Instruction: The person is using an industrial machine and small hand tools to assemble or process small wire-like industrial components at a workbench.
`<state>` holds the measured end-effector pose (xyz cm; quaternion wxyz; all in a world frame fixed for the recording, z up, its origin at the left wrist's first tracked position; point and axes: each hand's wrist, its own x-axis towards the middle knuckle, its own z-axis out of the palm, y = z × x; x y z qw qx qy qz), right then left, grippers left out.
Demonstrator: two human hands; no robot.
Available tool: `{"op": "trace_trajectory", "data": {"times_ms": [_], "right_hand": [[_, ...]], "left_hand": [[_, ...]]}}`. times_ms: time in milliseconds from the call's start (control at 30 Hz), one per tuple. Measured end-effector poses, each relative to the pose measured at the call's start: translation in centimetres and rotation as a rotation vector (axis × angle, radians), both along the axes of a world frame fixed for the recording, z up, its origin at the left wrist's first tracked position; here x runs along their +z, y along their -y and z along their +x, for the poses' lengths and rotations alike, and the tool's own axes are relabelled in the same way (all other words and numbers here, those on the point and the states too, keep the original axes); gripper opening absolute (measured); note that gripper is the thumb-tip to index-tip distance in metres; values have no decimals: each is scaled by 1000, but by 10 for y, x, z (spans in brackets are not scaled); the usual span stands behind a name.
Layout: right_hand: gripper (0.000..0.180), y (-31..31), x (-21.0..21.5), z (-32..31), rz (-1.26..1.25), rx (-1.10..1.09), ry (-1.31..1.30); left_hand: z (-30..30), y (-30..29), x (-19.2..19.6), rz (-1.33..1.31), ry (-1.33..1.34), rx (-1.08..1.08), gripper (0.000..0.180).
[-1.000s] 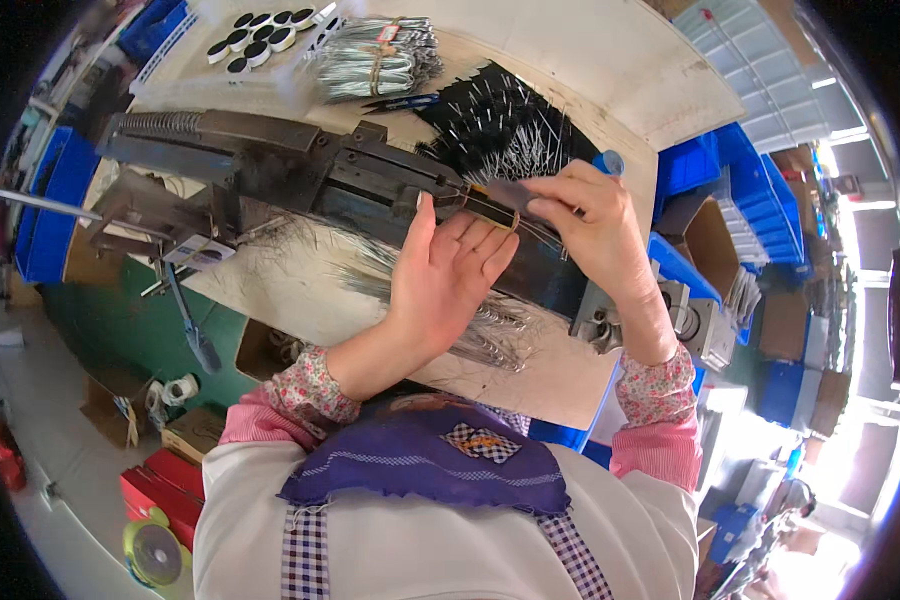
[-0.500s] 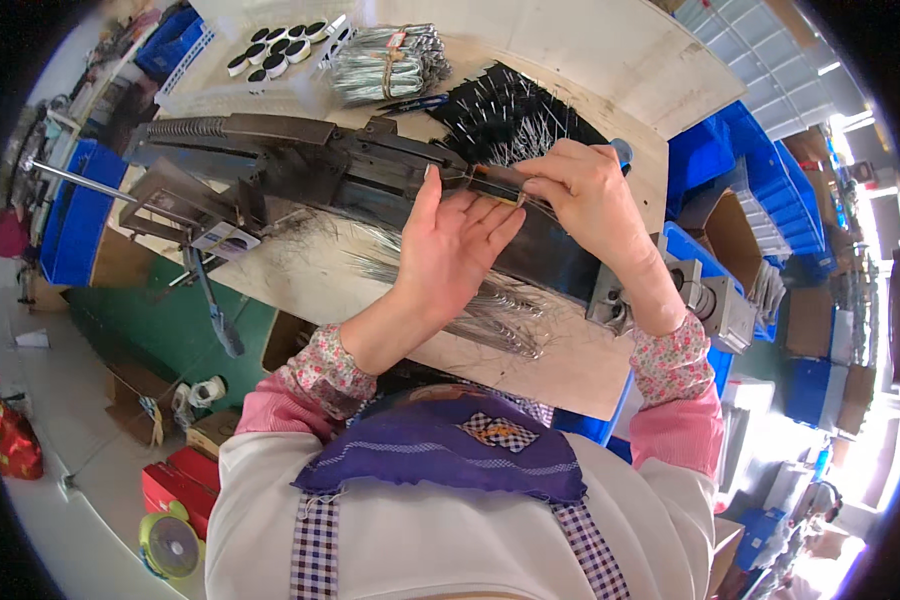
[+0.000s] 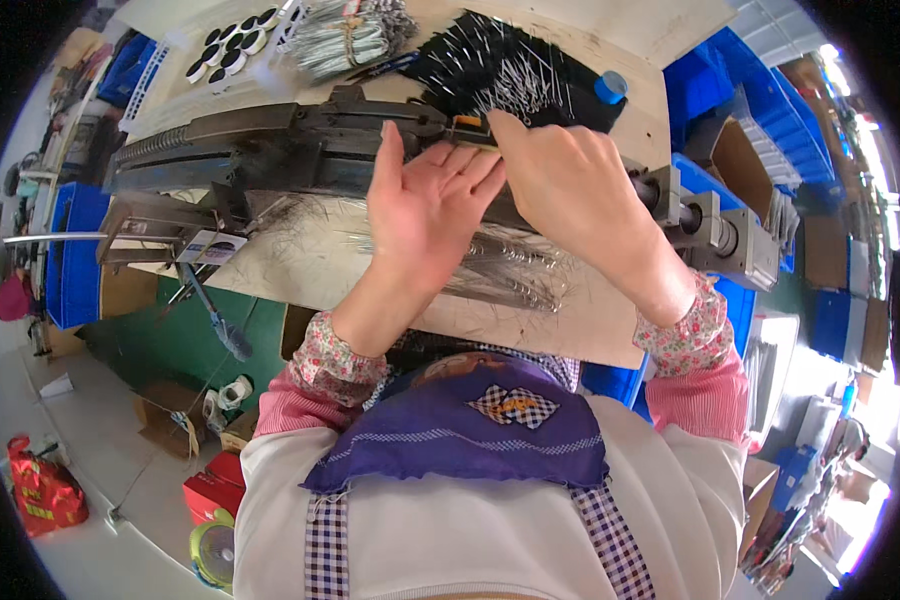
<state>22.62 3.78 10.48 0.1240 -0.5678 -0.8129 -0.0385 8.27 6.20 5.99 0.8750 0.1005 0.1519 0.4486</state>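
My left hand [image 3: 425,205] is open, palm up and fingers outstretched, against the near side of a long dark metal machine [image 3: 280,150]. Its fingertips reach a narrow slot with an orange-yellow piece [image 3: 467,121]. My right hand [image 3: 580,185] is closed, back upward, above the machine just right of the left fingertips. Its curled fingers are mostly hidden, and I cannot make out what they hold. Beyond it, thin metal pins [image 3: 520,85] lie scattered on a black cloth [image 3: 450,60]. A pile of thin bent wires [image 3: 510,275] lies on the near side of the machine.
Banded wire bundles [image 3: 345,40] and a tray of black-topped white rolls [image 3: 232,45] stand at the back left. A blue cap [image 3: 611,87] sits beside the black cloth. Metal cylinder blocks [image 3: 720,230] jut out at the right, near blue bins [image 3: 760,110]. A rod-and-frame bracket [image 3: 155,235] projects left.
My right hand has rolled over so its back faces up, and its fingertips have shifted toward the left ones. My left hand stays open at the machine. The whole view has shifted slightly.
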Motion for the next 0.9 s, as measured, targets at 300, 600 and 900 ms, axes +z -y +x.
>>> {"op": "trace_trajectory", "data": {"times_ms": [300,600,900], "right_hand": [[18,16,-16,12,119,29,-19],[24,139,-138,62,-501,-268,-229],[27,148,-96,78,-299,-241,-714]], "left_hand": [[-2,-7,-17,68,-132,-25,39],[39,43,-57,-63,-394,-81,30],[-183,56,-67,1278,-2721,710,83]]}}
